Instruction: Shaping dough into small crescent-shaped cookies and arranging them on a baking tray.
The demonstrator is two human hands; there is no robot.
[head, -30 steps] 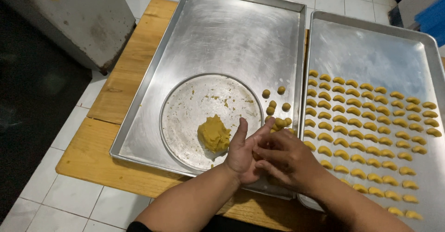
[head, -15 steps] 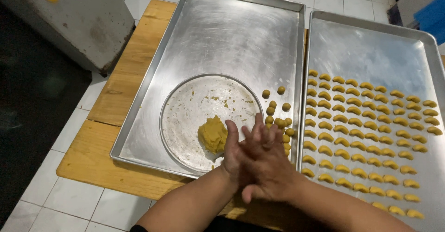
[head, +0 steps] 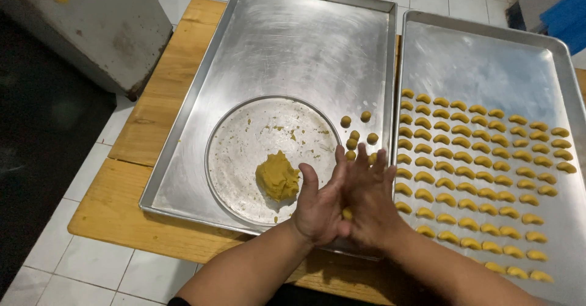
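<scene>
The left hand [head: 317, 211] and right hand [head: 366, 202] were pressed palm to palm, clasping a small dough piece [head: 347, 213] over the near edge of the left tray [head: 293, 43]. Rolling was in hand; judged next requirement: placement beside the dough balls [head: 357, 136].

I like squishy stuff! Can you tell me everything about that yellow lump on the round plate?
The yellow lump is a soft-looking dough, mustard yellow, with a rough, torn, uneven surface. It sits as a single heap on the lower right part of the round metal plate, which lies inside the left baking tray. Small crumbs of the same dough are scattered over the plate around it. Nothing touches the lump but the plate; the left hand is close beside it on the right, not on it.
</scene>
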